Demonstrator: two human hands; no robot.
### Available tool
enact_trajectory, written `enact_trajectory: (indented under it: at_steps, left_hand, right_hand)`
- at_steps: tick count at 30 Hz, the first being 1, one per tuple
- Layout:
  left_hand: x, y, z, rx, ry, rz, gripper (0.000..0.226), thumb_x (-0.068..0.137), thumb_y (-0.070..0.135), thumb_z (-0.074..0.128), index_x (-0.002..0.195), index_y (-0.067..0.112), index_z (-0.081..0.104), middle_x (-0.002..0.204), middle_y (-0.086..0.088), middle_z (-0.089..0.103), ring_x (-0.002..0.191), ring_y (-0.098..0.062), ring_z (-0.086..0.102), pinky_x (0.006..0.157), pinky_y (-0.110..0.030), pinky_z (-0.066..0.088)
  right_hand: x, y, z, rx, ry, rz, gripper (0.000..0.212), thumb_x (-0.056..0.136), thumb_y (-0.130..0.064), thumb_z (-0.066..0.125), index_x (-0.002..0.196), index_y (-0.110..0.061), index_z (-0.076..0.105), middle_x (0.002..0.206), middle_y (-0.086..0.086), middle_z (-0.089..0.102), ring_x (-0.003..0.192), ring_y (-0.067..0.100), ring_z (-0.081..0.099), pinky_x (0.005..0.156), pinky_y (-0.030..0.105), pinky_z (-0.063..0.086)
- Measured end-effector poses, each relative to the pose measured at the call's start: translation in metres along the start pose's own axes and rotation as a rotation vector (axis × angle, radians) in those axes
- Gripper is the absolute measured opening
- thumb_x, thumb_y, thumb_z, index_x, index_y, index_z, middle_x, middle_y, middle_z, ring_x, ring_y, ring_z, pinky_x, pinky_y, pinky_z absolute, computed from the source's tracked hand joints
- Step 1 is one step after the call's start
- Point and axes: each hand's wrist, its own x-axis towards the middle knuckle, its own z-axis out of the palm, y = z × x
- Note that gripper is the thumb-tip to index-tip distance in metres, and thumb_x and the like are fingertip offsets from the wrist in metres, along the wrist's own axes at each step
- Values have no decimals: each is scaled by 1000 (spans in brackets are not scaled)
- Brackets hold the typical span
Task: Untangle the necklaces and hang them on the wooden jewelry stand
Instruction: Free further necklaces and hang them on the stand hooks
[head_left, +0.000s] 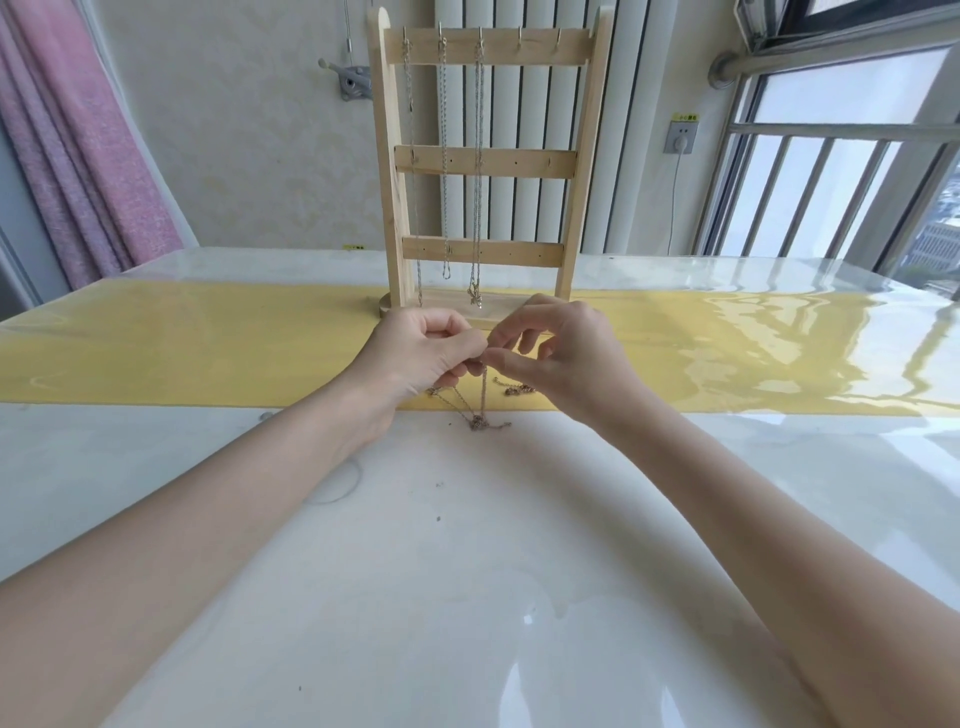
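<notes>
Your left hand and right hand meet just in front of the stand, each pinching the chain between thumb and fingertips, with the right hand's other fingers curled loosely above. From the pinch the chain hangs down to a knot resting on the table; another piece lies just beside your right hand. Three chains already hang on the stand. The chain looks light, limp and fine, likely to kink or snap under a hard pull, so grip close to the knot and tease loops apart gently.
</notes>
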Motion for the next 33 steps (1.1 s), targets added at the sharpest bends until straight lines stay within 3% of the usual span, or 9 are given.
enact_trajectory:
  at_steps: [8, 12, 16, 19, 22, 26, 29, 33]
  left_hand:
    - [0, -1, -4, 212, -90, 107, 22, 79, 2, 62, 60, 14, 59, 52, 7, 60, 46, -5, 45, 53, -16, 42]
    - [2, -6, -5, 278, -103, 84, 18, 79, 7, 64, 63, 16, 62, 55, 8, 62, 49, -5, 50, 63, -23, 47]
    - [2, -10, -4, 332, -91, 85, 11, 74, 11, 70, 65, 17, 66, 57, 8, 66, 62, -11, 58, 76, -38, 54]
    - [1, -10, -4, 305, -71, 89, 8, 65, 19, 72, 61, 19, 65, 57, 6, 65, 61, -12, 56, 72, -35, 51]
    - [2, -10, -3, 264, -21, 123, 19, 68, 13, 75, 57, 20, 62, 58, 2, 62, 60, -13, 52, 67, -30, 44]
    - [1, -6, -3, 317, 43, 233, 20, 68, 9, 72, 56, 19, 59, 54, 9, 56, 55, -7, 49, 59, -22, 42]
    - [-2, -3, -3, 350, 79, 321, 23, 67, 3, 68, 56, 21, 58, 47, 16, 53, 48, 1, 47, 53, -9, 39]
    - [-1, -4, -4, 348, 56, 408, 25, 72, 0, 66, 60, 21, 58, 55, 12, 54, 52, 0, 47, 55, -10, 41]
  right_hand:
    - [-1, 8, 1, -122, -23, -121, 4, 77, -7, 73, 76, -11, 72, 72, -10, 51, 65, -1, 50, 62, 7, 38]
    - [0, 12, 3, -217, -16, -241, 3, 74, -9, 70, 74, -9, 72, 73, -4, 52, 69, -1, 47, 63, 4, 36]
    - [-1, 13, 4, -307, -44, -287, 3, 74, -7, 71, 72, -9, 73, 72, -5, 51, 69, 15, 48, 59, 12, 33]
    - [-1, 12, 2, -280, -35, -271, 4, 75, -5, 73, 73, -8, 74, 73, -5, 52, 66, 10, 49, 58, 10, 35]
    - [-1, 10, 2, -182, -31, -193, 5, 77, -4, 74, 74, -9, 74, 71, -6, 53, 62, -3, 48, 61, 7, 39]
    - [-1, 2, -2, 66, -41, 54, 7, 80, -6, 72, 76, -12, 73, 71, -7, 59, 59, 3, 52, 58, 18, 46]
    - [-1, -1, -6, 343, -23, 249, 10, 83, -10, 72, 78, -1, 71, 71, 4, 60, 56, 10, 49, 56, 21, 46]
    - [-1, 0, -8, 525, -88, 369, 19, 83, -10, 70, 84, 9, 68, 72, 10, 54, 67, 18, 47, 64, 28, 47]
